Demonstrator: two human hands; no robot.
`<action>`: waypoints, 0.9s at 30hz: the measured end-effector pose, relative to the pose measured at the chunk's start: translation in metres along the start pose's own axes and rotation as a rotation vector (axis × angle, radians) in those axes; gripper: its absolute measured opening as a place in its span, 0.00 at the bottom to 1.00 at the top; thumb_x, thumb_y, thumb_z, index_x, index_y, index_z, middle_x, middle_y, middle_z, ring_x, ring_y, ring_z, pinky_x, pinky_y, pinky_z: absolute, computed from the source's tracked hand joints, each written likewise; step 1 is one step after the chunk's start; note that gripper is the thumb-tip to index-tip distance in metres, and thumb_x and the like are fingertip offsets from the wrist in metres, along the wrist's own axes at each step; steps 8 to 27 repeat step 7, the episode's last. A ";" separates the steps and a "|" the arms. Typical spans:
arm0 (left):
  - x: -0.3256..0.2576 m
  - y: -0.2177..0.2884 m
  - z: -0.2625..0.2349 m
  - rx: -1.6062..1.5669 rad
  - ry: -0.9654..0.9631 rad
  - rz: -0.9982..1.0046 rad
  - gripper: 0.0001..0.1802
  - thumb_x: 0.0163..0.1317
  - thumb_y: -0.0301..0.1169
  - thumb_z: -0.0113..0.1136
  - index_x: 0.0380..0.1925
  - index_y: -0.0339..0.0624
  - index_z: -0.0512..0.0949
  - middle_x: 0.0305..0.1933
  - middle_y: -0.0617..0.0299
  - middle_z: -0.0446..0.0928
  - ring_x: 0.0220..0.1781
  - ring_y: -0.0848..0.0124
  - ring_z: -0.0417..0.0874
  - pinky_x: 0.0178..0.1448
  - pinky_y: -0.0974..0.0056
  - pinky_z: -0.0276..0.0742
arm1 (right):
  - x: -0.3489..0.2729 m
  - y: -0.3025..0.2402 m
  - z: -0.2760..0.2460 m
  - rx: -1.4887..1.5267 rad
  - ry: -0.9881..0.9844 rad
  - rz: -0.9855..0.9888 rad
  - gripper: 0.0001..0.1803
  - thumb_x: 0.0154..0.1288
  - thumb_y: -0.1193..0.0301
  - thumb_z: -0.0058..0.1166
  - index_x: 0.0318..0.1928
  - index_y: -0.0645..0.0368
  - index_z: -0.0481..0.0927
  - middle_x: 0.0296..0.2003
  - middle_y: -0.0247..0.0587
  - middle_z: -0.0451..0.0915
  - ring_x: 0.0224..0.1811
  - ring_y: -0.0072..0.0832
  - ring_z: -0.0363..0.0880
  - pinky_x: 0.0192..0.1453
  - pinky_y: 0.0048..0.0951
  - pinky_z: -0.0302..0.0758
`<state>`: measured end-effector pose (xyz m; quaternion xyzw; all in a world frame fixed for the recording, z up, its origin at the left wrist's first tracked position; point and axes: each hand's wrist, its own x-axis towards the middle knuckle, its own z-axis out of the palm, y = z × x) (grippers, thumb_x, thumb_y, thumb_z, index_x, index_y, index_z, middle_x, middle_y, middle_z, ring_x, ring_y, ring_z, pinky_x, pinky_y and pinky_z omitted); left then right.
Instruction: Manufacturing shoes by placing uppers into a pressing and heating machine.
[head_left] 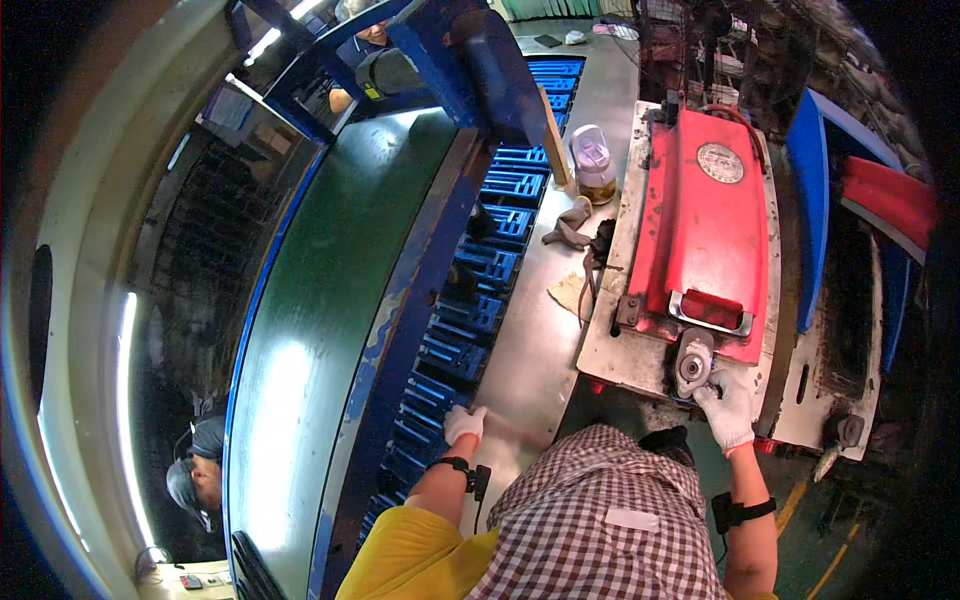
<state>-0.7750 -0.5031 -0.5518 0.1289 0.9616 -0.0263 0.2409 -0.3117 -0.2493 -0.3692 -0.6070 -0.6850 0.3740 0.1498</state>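
My right hand [728, 408], in a white work glove, has its fingers closed on the lower edge of a grey metal latch [693, 362] with a round centre. This latch sits at the near end of a red machine cover [703, 220], just below a metal-rimmed opening in it. Over to the left, my left hand [463, 424], also gloved in white, is at the edge of the bare metal table [522, 375], beside a row of blue slotted holders [445, 355]. Its fingers look curled; whatever they may hold is hidden.
A green conveyor belt [340, 250] runs along the left. On the metal table stand a clear-and-pink bottle [594, 165] and a brown cloth [570, 226]. Two other people are beyond the belt. At the right is a second machine with a raised blue-and-red cover [885, 200].
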 end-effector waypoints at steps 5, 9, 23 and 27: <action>-0.003 0.007 -0.003 0.017 0.014 0.003 0.43 0.58 0.62 0.70 0.61 0.37 0.77 0.66 0.44 0.77 0.66 0.48 0.80 0.69 0.49 0.77 | 0.000 0.003 0.001 0.042 0.023 -0.031 0.20 0.57 0.60 0.69 0.44 0.61 0.84 0.38 0.54 0.86 0.41 0.46 0.87 0.49 0.40 0.80; -0.003 0.007 -0.005 0.028 0.009 0.004 0.44 0.58 0.61 0.70 0.62 0.37 0.77 0.68 0.44 0.77 0.67 0.49 0.80 0.70 0.50 0.77 | 0.000 0.005 0.001 0.047 0.007 -0.006 0.21 0.57 0.60 0.70 0.46 0.60 0.85 0.39 0.53 0.87 0.43 0.44 0.88 0.51 0.40 0.80; -0.003 0.007 -0.005 0.028 0.009 0.004 0.44 0.58 0.61 0.70 0.62 0.37 0.77 0.68 0.44 0.77 0.67 0.49 0.80 0.70 0.50 0.77 | 0.000 0.005 0.001 0.047 0.007 -0.006 0.21 0.57 0.60 0.70 0.46 0.60 0.85 0.39 0.53 0.87 0.43 0.44 0.88 0.51 0.40 0.80; -0.003 0.007 -0.005 0.028 0.009 0.004 0.44 0.58 0.61 0.70 0.62 0.37 0.77 0.68 0.44 0.77 0.67 0.49 0.80 0.70 0.50 0.77 | 0.000 0.005 0.001 0.047 0.007 -0.006 0.21 0.57 0.60 0.70 0.46 0.60 0.85 0.39 0.53 0.87 0.43 0.44 0.88 0.51 0.40 0.80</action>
